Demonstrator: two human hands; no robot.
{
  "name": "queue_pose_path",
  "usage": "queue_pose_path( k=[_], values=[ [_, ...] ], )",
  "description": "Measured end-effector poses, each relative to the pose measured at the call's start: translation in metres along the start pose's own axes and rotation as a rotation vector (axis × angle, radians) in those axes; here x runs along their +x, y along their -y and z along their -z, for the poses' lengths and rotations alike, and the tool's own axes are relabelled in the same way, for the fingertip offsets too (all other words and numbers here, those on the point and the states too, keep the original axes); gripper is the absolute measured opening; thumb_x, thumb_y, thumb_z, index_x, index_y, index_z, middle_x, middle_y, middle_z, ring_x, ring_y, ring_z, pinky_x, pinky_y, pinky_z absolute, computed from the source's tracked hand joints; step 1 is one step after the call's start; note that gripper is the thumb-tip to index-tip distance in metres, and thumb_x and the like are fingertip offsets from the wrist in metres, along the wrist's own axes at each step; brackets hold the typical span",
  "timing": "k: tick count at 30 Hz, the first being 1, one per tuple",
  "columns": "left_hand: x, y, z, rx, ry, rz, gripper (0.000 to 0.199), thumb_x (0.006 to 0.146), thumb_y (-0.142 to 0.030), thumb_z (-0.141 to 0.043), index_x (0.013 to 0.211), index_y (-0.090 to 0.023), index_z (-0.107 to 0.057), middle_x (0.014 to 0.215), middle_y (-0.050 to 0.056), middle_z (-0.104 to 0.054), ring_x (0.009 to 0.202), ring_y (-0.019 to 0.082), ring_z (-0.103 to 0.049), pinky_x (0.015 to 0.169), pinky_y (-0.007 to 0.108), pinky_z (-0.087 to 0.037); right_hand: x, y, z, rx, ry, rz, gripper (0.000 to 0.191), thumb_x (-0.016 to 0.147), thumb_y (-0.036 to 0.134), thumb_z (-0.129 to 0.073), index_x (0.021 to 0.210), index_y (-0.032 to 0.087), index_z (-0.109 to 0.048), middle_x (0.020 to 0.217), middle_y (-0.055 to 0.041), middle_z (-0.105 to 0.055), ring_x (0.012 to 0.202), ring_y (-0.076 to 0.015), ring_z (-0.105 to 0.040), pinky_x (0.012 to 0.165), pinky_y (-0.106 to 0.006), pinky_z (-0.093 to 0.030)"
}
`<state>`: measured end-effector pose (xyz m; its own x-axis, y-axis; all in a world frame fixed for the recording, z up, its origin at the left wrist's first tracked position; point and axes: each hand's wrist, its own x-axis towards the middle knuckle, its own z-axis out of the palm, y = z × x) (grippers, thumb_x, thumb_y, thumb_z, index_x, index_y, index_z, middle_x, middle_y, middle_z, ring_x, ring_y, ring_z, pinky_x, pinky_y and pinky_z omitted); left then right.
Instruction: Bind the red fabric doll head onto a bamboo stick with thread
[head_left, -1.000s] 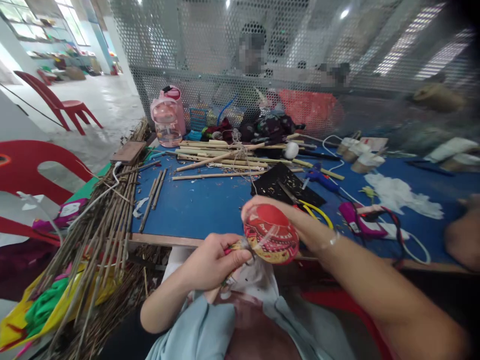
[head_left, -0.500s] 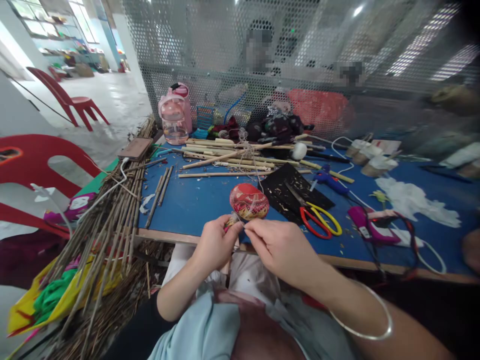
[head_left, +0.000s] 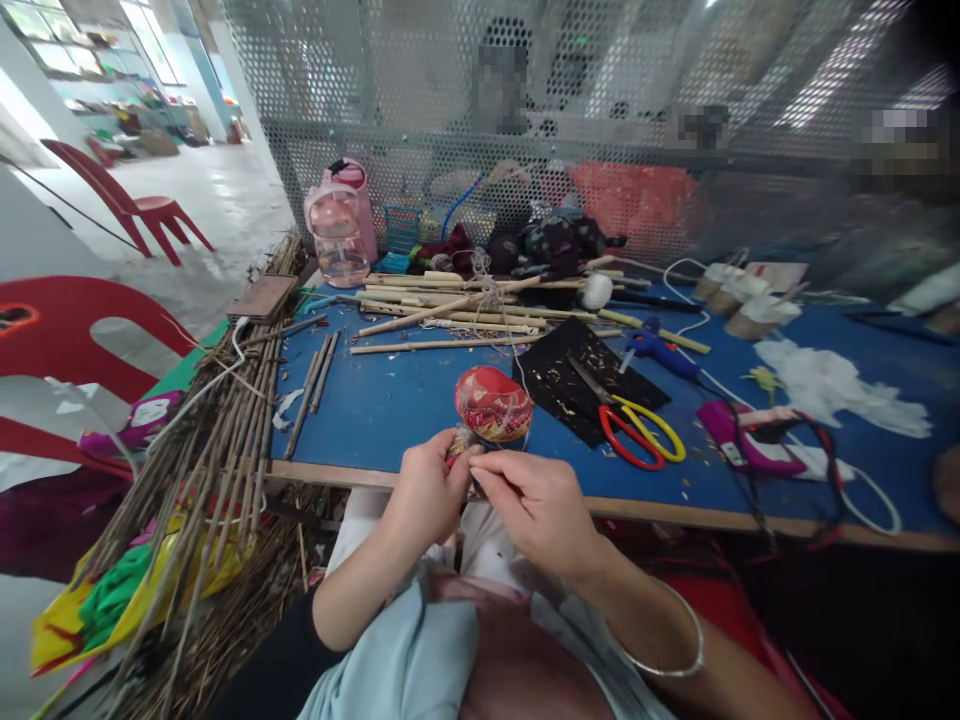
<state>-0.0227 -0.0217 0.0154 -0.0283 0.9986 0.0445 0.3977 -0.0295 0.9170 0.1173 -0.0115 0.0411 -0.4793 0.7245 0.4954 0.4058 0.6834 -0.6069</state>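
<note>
"Red, round and patterned, that ball (head_left: 493,403): where is it, going by the scissors (head_left: 604,397)?"

"To their left, near the front edge of the blue table (head_left: 390,400)."

"And the grip on it?"

"The left hand (head_left: 433,480) is curled closed around the gathered neck (head_left: 464,437) at the ball's lower end. The right hand (head_left: 536,505), nearer the wearer than the scissors, has thumb and forefinger drawn together in a pinch just beside that neck; whether something thin lies between them, I can't tell."

"What's around the scissors?"

"Under their blades, a littered black sheet (head_left: 551,385). Just beyond them, a blue glue gun (head_left: 667,355); to their right, a purple box (head_left: 739,438). Well to their left, past the ball, pale sticks (head_left: 450,323) lie in a loose heap, and a pink bottle (head_left: 337,235) stands farther back."

"Any jewellery?"

"A silvery bangle (head_left: 701,650) on the right forearm, nearer the wearer than the scissors."
</note>
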Motion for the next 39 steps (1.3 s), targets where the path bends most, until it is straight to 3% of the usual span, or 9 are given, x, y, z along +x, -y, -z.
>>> queue_pose_path(
  k=[3, 7, 13, 23, 31, 36, 39],
  values=[
    [0.000, 0.001, 0.000, 0.034, -0.004, -0.016, 0.020, 0.082, -0.023, -0.046, 0.088, -0.014, -0.064, 0.072, 0.001, -0.064, 0.063, 0.012, -0.048, 0.062, 0.022, -0.037, -0.001, 0.002, -0.005, 0.066, -0.006, -0.056, 0.016, 0.086, 0.014, -0.050, 0.086, 0.019, -0.065, 0.078, -0.0010, -0.071, 0.068, -0.0118, -0.065, 0.065, -0.020, -0.048],
    [0.002, 0.001, 0.004, 0.085, -0.043, 0.017, 0.024, 0.083, -0.032, -0.049, 0.087, -0.014, -0.064, 0.066, 0.000, -0.061, 0.059, 0.012, -0.046, 0.058, 0.022, -0.035, -0.006, -0.003, -0.008, 0.071, 0.018, -0.100, 0.016, 0.086, 0.016, -0.050, 0.083, 0.019, -0.066, 0.075, -0.0008, -0.071, 0.065, -0.0116, -0.064, 0.062, -0.020, -0.047],
    [-0.002, 0.000, 0.007, 0.018, -0.011, 0.063, 0.028, 0.084, -0.038, -0.050, 0.090, -0.014, -0.064, 0.060, -0.002, -0.060, 0.054, 0.011, -0.047, 0.055, 0.021, -0.035, -0.015, -0.017, -0.001, -0.006, -0.132, -0.190, 0.012, 0.085, 0.019, -0.054, 0.082, 0.018, -0.065, 0.072, -0.0014, -0.070, 0.060, -0.0124, -0.062, 0.059, -0.021, -0.047],
    [-0.006, -0.006, 0.005, 0.076, -0.008, 0.003, 0.024, 0.084, -0.037, -0.050, 0.085, -0.016, -0.063, 0.060, -0.002, -0.060, 0.054, 0.012, -0.048, 0.056, 0.021, -0.035, -0.007, 0.004, 0.011, 0.029, -0.194, -0.209, 0.012, 0.084, 0.019, -0.055, 0.079, 0.017, -0.065, 0.067, 0.0002, -0.068, 0.054, -0.0100, -0.059, 0.053, -0.018, -0.044],
    [-0.007, -0.006, 0.007, 0.028, -0.024, 0.002, 0.025, 0.084, -0.036, -0.051, 0.091, -0.015, -0.064, 0.062, -0.002, -0.061, 0.056, 0.011, -0.048, 0.056, 0.021, -0.035, -0.015, -0.005, 0.005, 0.091, -0.220, -0.354, 0.015, 0.083, 0.026, -0.056, 0.075, 0.016, -0.065, 0.062, -0.0009, -0.064, 0.053, -0.0120, -0.055, 0.052, -0.022, -0.043],
    [-0.009, -0.013, 0.016, -0.166, 0.084, 0.044, 0.031, 0.083, -0.039, -0.053, 0.096, -0.013, -0.065, 0.071, 0.000, -0.064, 0.063, 0.013, -0.051, 0.061, 0.022, -0.039, -0.019, -0.030, -0.007, 0.477, -0.114, -0.568, 0.026, 0.080, 0.039, -0.058, 0.069, 0.016, -0.063, 0.047, 0.0022, -0.053, 0.046, -0.0112, -0.048, 0.046, -0.022, -0.039],
    [-0.016, -0.020, 0.022, -0.281, 0.259, 0.009, 0.030, 0.083, -0.039, -0.053, 0.092, -0.013, -0.066, 0.078, 0.001, -0.064, 0.067, 0.013, -0.052, 0.064, 0.021, -0.040, 0.001, -0.052, -0.002, 0.500, 0.025, -0.501, 0.032, 0.073, 0.044, -0.062, 0.057, 0.016, -0.061, 0.038, 0.0053, -0.046, 0.036, -0.0083, -0.038, 0.039, -0.021, -0.033]
  ],
)
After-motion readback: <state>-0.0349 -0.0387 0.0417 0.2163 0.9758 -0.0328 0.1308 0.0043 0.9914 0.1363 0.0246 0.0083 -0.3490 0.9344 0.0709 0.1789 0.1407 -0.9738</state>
